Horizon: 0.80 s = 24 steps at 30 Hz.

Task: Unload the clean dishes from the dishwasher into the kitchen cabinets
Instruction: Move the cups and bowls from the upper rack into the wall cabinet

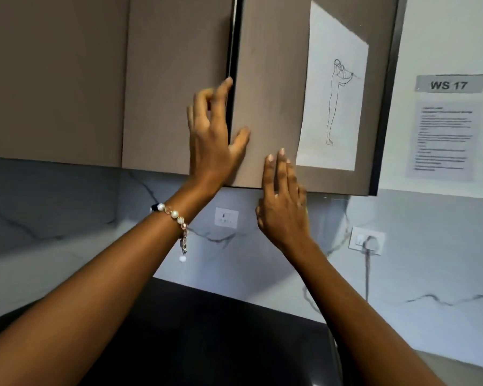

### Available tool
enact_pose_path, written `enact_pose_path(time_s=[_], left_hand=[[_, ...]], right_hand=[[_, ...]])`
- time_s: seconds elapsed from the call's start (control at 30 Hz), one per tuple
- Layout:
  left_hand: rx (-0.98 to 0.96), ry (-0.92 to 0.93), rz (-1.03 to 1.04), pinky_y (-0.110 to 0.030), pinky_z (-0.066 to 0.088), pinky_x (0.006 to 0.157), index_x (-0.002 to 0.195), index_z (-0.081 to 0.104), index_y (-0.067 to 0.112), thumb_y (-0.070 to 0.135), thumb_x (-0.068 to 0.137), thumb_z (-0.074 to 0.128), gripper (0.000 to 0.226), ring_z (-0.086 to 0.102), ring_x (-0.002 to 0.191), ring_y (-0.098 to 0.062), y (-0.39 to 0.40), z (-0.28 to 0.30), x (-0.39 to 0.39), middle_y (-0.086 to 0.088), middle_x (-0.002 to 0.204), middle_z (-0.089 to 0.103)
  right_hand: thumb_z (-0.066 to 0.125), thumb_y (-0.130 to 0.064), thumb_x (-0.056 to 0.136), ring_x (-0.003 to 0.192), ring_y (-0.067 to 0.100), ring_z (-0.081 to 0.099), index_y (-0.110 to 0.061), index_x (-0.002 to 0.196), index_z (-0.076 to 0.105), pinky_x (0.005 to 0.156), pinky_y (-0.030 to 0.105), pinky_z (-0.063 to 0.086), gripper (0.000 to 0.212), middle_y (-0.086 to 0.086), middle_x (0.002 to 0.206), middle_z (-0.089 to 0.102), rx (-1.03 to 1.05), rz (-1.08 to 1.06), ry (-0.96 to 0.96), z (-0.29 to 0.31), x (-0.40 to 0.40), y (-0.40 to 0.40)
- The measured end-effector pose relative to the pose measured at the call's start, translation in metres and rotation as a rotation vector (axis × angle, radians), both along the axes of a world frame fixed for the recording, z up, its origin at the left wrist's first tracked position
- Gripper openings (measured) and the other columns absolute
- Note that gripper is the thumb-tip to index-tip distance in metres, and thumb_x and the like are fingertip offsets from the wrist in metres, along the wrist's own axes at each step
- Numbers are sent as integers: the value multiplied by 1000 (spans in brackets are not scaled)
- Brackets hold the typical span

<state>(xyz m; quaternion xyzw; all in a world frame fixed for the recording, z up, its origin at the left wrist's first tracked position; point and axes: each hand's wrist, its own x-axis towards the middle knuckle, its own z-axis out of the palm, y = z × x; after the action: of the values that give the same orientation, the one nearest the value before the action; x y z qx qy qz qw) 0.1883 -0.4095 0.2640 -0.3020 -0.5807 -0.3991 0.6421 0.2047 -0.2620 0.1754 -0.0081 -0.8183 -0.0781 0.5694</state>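
Note:
Brown upper cabinets fill the top of the view. The right cabinet door (273, 87) stands slightly ajar, with a dark gap along its left edge. My left hand (211, 140), with a beaded bracelet on the wrist, is at that edge; its thumb rests on the door's face and its fingers are spread by the gap. My right hand (283, 201) lies flat against the door's bottom edge, fingers pointing up. Neither hand holds a dish. No dishes or dishwasher are in view.
A paper sketch of a figure (335, 90) is taped to the door. The neighbouring cabinet door (176, 84) is shut. Two wall sockets (226, 217) (367, 240) sit on the marble backsplash, one with a cable. A dark countertop (207, 335) lies below. Printed notices (446, 135) hang at right.

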Motion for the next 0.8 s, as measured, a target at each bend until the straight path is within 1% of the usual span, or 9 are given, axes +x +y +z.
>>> enact_pose_path(time_s=[0.07,0.13,0.2,0.3,0.4,0.5,0.6,0.67,0.8], left_hand=[[-135,77,287,-31,42,95,139,43,16,24,83,61,59,44,124,-31,-8,-5,-33,-18,140,43],[-352,126,461,-48,39,102,136,47,17,27,86,56,52,38,133,-38,-13,-14,-70,-17,146,40],[-508,100,561,-55,25,110,137,47,17,31,87,57,52,36,137,-37,-15,-24,-105,-15,149,39],[-572,-23,642,-57,4,111,145,34,23,38,92,49,57,22,144,-33,-10,-30,-140,-8,156,26],[-642,-136,622,-54,-16,107,151,6,25,41,98,38,64,-3,148,-27,-2,-30,-174,-2,160,-4],[-714,-235,583,-52,-17,108,150,-10,22,41,97,40,75,-14,147,-25,9,-29,-204,-2,158,-20],[-777,-306,455,-49,-7,116,150,-11,18,35,94,50,85,-14,147,-27,21,-28,-235,-2,152,-29],[-825,-354,373,-45,-5,117,150,-11,16,30,92,54,88,-15,146,-28,27,-26,-254,-4,154,-27],[-891,-419,291,-42,-3,118,149,-11,13,30,94,52,86,-15,146,-25,39,-25,-282,-7,157,-20]], right_hand=[[59,-14,78,147,34,5,-9,152,3,113,47,25,93,19,159,0,33,-15,-87,0,-24,0],[57,-12,79,148,32,0,-10,152,2,116,45,18,92,17,159,-3,54,-23,-145,0,-46,1],[56,-11,80,147,31,-2,-10,152,3,116,43,11,89,16,159,-2,69,-33,-161,2,-69,3],[60,-8,78,146,30,0,-7,152,9,114,41,13,89,17,159,5,61,-52,-159,2,-100,8],[61,-6,75,146,31,5,-4,151,11,116,41,17,91,17,159,9,78,-65,-167,0,-130,18],[60,0,73,146,33,6,-1,149,12,116,41,18,90,18,158,10,82,-63,-200,0,-153,29],[55,6,74,145,33,-2,-2,149,6,117,39,11,89,15,158,0,86,-72,-243,-2,-171,40],[56,7,73,145,32,-5,-4,148,5,115,38,5,91,13,156,-3,93,-88,-257,-5,-181,48],[67,3,61,147,33,1,0,147,15,117,45,12,101,15,155,7,84,-211,-284,-15,-203,65]])
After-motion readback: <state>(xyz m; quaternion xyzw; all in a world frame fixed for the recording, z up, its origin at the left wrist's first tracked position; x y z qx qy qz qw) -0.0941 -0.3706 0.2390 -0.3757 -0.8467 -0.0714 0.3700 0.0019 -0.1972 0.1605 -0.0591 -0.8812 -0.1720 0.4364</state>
